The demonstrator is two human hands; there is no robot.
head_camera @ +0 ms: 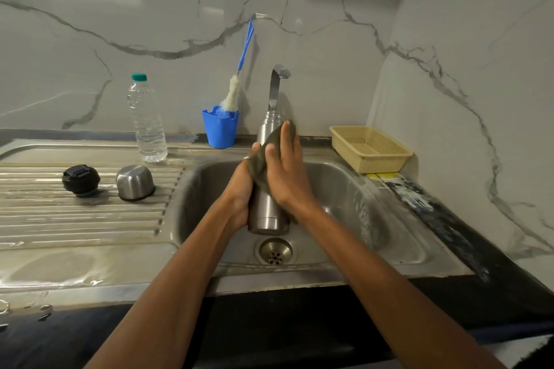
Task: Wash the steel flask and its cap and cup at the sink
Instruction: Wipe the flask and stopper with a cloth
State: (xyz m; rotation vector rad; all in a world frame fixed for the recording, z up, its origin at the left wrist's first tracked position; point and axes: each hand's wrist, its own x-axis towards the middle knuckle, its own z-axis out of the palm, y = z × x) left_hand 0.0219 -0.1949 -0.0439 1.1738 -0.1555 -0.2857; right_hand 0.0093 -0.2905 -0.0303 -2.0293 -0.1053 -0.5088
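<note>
Steel flask held over the sink and rubbed with a scrub pad.

The steel sink [404, 237] has a ribbed drainboard [75, 219] on its left. Over the basin, above the drain, the steel flask [266, 213] stands nearly upright — the left hand [239, 189] wraps its lower body, fingers curled round it, while the right hand [284, 177] presses a dark scrub pad [263, 156] flat against its side, fingers together. On the drainboard sit the upturned steel cup [135, 181] and, just beside it, the black cap [81, 180] — both apart from the flask.
</note>
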